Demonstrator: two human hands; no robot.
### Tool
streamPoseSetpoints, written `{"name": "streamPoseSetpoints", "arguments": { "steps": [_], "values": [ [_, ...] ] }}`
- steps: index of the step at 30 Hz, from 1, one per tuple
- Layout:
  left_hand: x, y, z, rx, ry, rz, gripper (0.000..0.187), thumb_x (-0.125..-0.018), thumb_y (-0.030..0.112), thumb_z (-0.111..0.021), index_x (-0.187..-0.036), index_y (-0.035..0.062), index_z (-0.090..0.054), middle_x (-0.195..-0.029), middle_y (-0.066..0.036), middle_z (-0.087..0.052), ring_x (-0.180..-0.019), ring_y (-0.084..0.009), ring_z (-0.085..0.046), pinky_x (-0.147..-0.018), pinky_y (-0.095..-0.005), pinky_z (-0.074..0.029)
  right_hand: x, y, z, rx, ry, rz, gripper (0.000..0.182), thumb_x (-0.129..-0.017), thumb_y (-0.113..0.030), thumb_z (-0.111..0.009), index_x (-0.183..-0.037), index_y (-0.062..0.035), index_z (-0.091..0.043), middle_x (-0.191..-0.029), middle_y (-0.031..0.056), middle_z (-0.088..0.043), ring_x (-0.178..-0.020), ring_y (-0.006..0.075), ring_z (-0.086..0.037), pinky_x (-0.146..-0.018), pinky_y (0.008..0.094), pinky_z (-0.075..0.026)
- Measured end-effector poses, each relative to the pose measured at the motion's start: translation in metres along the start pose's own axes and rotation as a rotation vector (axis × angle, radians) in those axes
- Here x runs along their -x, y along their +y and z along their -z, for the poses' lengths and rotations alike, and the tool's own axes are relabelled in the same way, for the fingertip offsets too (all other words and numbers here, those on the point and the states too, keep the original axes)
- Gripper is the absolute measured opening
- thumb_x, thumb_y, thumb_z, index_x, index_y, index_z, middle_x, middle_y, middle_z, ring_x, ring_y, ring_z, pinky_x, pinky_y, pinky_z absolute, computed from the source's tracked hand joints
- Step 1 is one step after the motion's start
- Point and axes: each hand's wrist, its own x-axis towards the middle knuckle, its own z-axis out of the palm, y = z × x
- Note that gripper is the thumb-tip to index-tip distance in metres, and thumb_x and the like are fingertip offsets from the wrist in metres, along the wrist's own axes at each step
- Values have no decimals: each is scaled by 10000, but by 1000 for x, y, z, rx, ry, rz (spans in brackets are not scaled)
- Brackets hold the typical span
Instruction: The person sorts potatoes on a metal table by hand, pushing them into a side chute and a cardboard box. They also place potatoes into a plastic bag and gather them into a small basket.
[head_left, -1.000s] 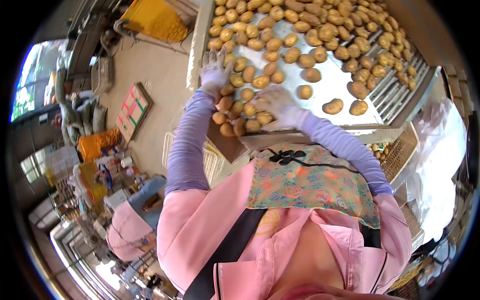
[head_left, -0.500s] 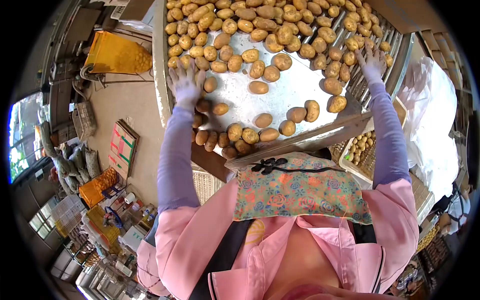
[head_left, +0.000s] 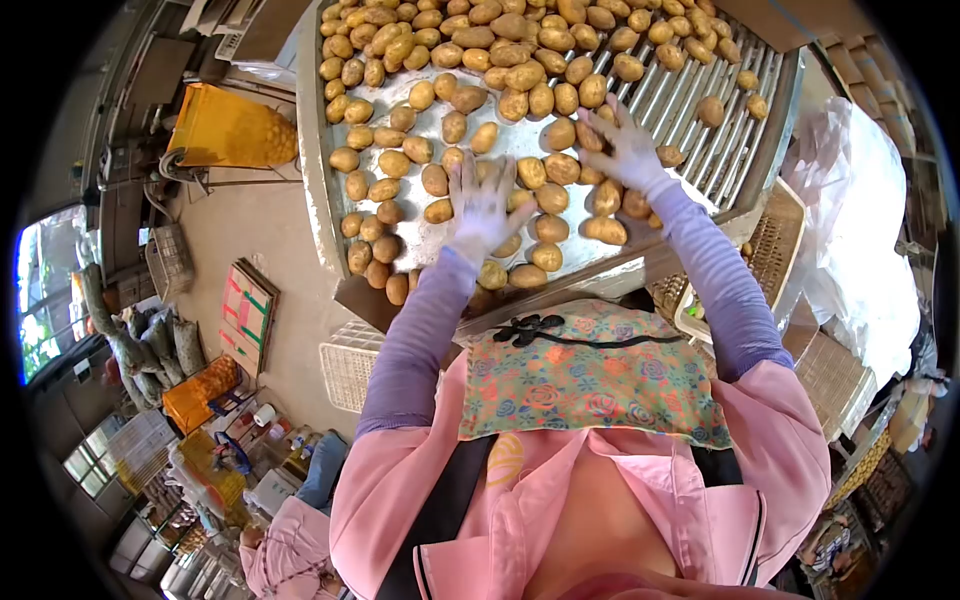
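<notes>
Many potatoes (head_left: 604,231) lie on a sloping metal sorting table (head_left: 418,236), thickest along its far side. My left hand (head_left: 482,212), in a thin pale glove, rests among the potatoes near the table's middle. Its fingers are spread, with potatoes around and partly under them. To the right, my right hand (head_left: 628,152) lies with fingers apart against potatoes at the edge of the metal rollers (head_left: 745,150). Neither hand is closed round a potato. Some potatoes are partly hidden beneath the hands.
A yellow mesh sack (head_left: 235,125) stands left of the table. Below the front edge are a white plastic crate (head_left: 350,365) and a tan basket (head_left: 772,240). White plastic sheeting (head_left: 855,240) hangs at right. Another person (head_left: 290,550) is at lower left.
My left hand has moved right, from the table's left side to its middle. My right hand has swept left off the rollers. Potatoes have shifted, leaving more roller bars showing.
</notes>
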Motion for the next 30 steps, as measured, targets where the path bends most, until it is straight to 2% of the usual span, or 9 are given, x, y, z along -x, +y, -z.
{"name": "streamPoseSetpoints", "arguments": {
  "steps": [7, 10, 14, 19, 20, 23, 26, 27, 30],
  "values": [
    [145, -56, 37, 24, -81, 3, 594, -944, 407, -636, -1499, 222, -532, -1569, -82, -475, -1437, -503, -365, -1210, -558, -292, 74, -72, -24, 220, -240, 215, 749, -857, -697, -616, -1540, -450, -435, -1697, 116, -243, -1431, 561, -352, -1177, 581, -356],
    [162, -95, 54, -217, -36, -97, 606, -969, 440, -598, -1529, 230, -500, -1604, -80, -434, -1460, -495, -338, -1212, -585, -275, 69, -120, -39, 311, -226, 388, 814, -857, -702, -609, -1574, -374, -408, -1710, 91, -214, -1456, 507, -343, -1201, 586, -308],
    [116, -143, 51, -121, 44, 238, 660, -982, 521, -552, -1569, 242, -441, -1648, -112, -365, -1492, -492, -288, -1215, -629, -223, 62, -194, -69, 295, -286, 441, 742, -866, -666, -612, -1535, -381, -462, -1717, 106, -183, -1485, 380, -345, -1217, 612, -246],
    [8, -97, 44, -82, -170, 682, 758, -967, 723, -386, -1600, 307, -358, -1627, -214, -352, -1471, -524, -306, -1203, -652, -230, 64, -196, -112, 58, -260, 772, 500, -861, -619, -618, -1305, -402, -692, -1647, 68, -369, -1359, 318, -486, -1157, 582, -295],
    [-6, -87, 39, 46, -262, 678, 707, -964, 694, -438, -1571, 333, -398, -1611, -213, -375, -1466, -483, -346, -1212, -622, -236, 63, -187, -90, -73, -277, 780, 389, -886, -487, -667, -1212, -293, -752, -1474, 55, -589, -1269, 315, -578, -1084, 565, -405],
    [15, -41, 15, -197, -43, 300, 609, -955, 599, -544, -1509, 351, -500, -1550, -203, -450, -1442, -561, -332, -1195, -692, -192, 56, -129, -57, -556, 47, 709, 273, -863, -220, -750, -1111, -105, -761, -1115, 104, -759, -1035, 332, -710, -925, 439, -558],
    [63, -15, 22, -220, -19, 98, 593, -926, 517, -617, -1483, 326, -546, -1525, -146, -494, -1456, -575, -282, -1169, -731, -188, 67, -61, 27, 90, 142, 509, 495, -963, -498, -598, -1295, -140, -680, -1351, 151, -645, -1141, 290, -663, -1001, 426, -530],
    [79, -14, 24, -218, -23, 101, 593, -926, 517, -617, -1483, 326, -546, -1525, -146, -494, -1456, -575, -282, -1169, -731, -188, 70, -28, 36, -48, -65, 13, 642, -934, -591, -586, -1383, -133, -621, -1354, 180, -611, -1177, 289, -636, -1010, 424, -525],
    [129, -33, 28, 45, 32, -15, 555, -947, 462, -614, -1470, 281, -572, -1511, -106, -522, -1473, -496, -322, -1189, -687, -199, 110, 11, 63, 429, -72, -62, 845, -850, -664, -635, -1531, -185, -494, -1425, 196, -539, -1255, 350, -592, -1028, 446, -514]
  ]
}}
